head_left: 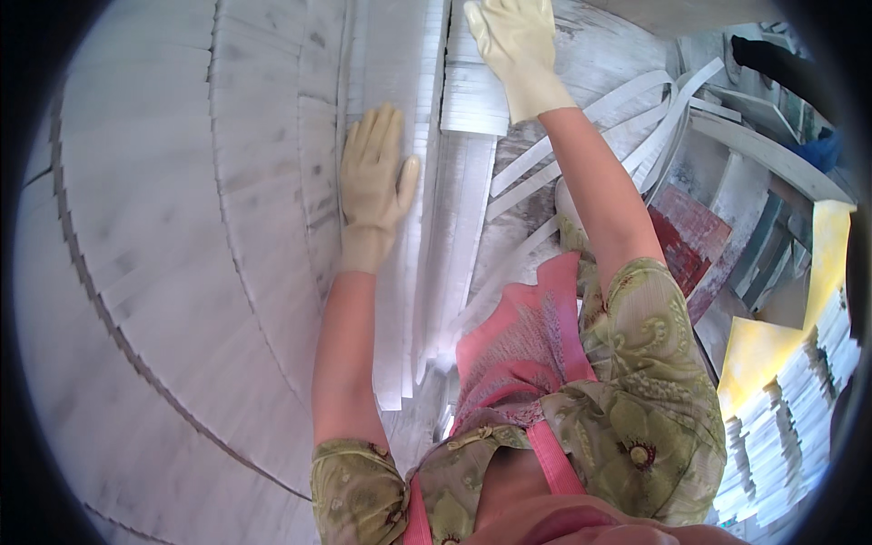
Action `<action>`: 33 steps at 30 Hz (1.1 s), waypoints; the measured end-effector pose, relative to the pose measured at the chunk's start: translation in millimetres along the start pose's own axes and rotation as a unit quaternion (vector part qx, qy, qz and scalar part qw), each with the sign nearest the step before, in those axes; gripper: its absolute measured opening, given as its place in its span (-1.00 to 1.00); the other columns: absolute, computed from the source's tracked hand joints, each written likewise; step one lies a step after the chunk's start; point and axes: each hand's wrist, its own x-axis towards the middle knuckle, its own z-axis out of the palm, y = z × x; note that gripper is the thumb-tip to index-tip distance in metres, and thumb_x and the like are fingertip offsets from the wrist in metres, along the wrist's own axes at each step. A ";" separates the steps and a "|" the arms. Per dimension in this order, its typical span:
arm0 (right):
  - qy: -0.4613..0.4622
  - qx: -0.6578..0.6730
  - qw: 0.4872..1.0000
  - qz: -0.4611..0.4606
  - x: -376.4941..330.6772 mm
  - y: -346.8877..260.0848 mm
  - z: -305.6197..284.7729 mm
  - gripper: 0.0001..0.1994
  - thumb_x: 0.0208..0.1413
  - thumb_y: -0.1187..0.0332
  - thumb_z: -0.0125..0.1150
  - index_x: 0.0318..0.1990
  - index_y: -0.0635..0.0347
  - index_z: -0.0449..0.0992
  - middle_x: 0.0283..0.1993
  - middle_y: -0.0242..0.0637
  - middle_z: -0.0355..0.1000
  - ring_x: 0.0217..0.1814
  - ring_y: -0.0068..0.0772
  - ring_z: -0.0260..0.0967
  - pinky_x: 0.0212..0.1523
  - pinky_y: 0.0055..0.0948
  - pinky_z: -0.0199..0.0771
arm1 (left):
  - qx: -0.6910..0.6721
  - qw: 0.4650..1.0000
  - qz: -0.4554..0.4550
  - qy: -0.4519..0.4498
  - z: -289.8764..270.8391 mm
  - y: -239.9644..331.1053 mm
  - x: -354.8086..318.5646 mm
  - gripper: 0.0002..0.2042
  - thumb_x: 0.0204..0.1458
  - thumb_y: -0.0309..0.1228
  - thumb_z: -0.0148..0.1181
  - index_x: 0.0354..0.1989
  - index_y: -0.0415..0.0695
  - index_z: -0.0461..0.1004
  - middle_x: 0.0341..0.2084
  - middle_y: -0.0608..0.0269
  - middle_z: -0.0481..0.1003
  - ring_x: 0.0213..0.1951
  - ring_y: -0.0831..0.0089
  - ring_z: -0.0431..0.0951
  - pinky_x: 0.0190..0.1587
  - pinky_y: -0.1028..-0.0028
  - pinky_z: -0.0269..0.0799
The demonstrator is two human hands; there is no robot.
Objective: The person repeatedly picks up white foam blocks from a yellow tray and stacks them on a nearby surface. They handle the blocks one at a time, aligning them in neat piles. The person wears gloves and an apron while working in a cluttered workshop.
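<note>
My left hand [375, 177], in a cream rubber glove, lies flat with its thumb apart on a long stack of thin white strips [391, 68]. My right hand [520, 50], gloved the same way, is at the top edge of the view beside a shorter bundle of white strips [474, 100]. Its thumb stands away from the fingers, whose tips are cut off by the picture's edge. Below that bundle, more white strips [463, 209] run lengthwise toward my body. Neither hand appears to grip anything.
Wide stacks of whitish slats [136, 182] fill the left side. Loose white bands [627, 113] curve across the worn surface at right. Beyond lie a red-stained board [686, 232], a yellow sheet [763, 350] and more stacked strips [790, 436]. A dark sleeve [781, 73] shows at the far right.
</note>
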 end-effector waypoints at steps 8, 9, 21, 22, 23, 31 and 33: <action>-0.147 -0.237 0.948 -0.151 -26.4 23.2 16.0 -0.33 0.32 0.01 -0.02 0.45 0.25 0.17 0.51 0.00 0.09 0.60 -0.11 -0.10 0.56 -0.04 -0.17 | 0.000 0.998 -0.030 -0.046 -8.4 6.5 -1.2 -0.47 0.25 -0.26 0.06 0.33 -0.31 0.32 0.30 -0.12 0.35 0.36 -0.06 0.29 0.44 0.03 0.10; -0.089 -0.215 0.958 -0.166 -29.8 27.8 18.9 -0.36 0.35 0.03 -0.04 0.46 0.20 0.17 0.53 -0.07 0.09 0.61 -0.12 -0.08 0.57 -0.04 -0.16 | 0.000 1.000 -0.008 -0.029 -8.0 6.3 -0.5 -0.47 0.25 -0.26 0.06 0.33 -0.31 0.32 0.30 -0.12 0.35 0.36 -0.06 0.28 0.44 0.03 0.10; -0.125 -0.032 0.991 -0.025 -110.0 52.4 -134.1 -0.44 0.38 0.10 -0.02 0.43 0.17 0.26 0.55 -0.04 0.09 0.66 -0.10 -0.18 0.62 -0.17 -0.33 | 0.040 0.999 0.003 -0.017 1.3 2.5 -2.8 -0.46 0.25 -0.26 0.02 0.34 -0.32 0.29 0.33 -0.10 0.32 0.38 -0.03 0.24 0.47 0.03 0.03; -0.087 -0.013 0.996 0.003 -155.9 63.4 -172.8 -0.54 0.38 0.13 0.01 0.31 0.17 0.40 0.39 -0.02 0.28 0.51 -0.03 0.07 0.51 -0.16 -0.05 | 0.042 0.999 0.006 -0.005 -1.0 6.2 0.4 -0.46 0.24 -0.28 0.03 0.34 -0.34 0.29 0.33 -0.11 0.32 0.37 -0.04 0.24 0.47 0.02 0.03; -0.082 0.013 0.991 0.107 -203.7 78.2 -209.9 -0.62 0.37 0.17 0.03 0.18 0.18 0.53 0.23 -0.01 0.46 0.36 0.05 0.32 0.41 -0.15 0.22 | 0.049 0.998 -0.010 -0.028 -4.3 12.0 1.2 -0.45 0.22 -0.31 0.05 0.34 -0.35 0.29 0.32 -0.12 0.32 0.37 -0.05 0.25 0.46 0.01 0.04; -0.392 -0.248 0.812 0.354 -702.0 89.4 -399.9 -0.61 0.36 0.14 -0.02 -0.06 0.24 0.65 0.00 -0.03 0.61 0.06 -0.09 0.58 0.08 -0.20 0.55 | 0.022 0.996 0.018 0.079 -75.4 175.7 -97.9 -0.46 0.23 -0.27 0.14 0.33 -0.29 0.30 0.30 -0.19 0.31 0.41 -0.07 0.16 0.49 0.07 -0.07; -0.360 -0.064 0.834 0.413 -819.2 42.0 -412.1 -0.59 0.20 0.03 0.13 -0.09 0.19 0.66 -0.14 0.06 0.60 -0.10 0.05 0.58 -0.06 -0.08 0.55 | -0.168 0.983 -0.067 -0.038 -92.4 234.8 -175.8 -0.46 0.33 -0.20 0.05 0.39 -0.24 0.26 0.45 -0.18 0.07 0.44 -0.06 0.07 0.46 0.08 0.00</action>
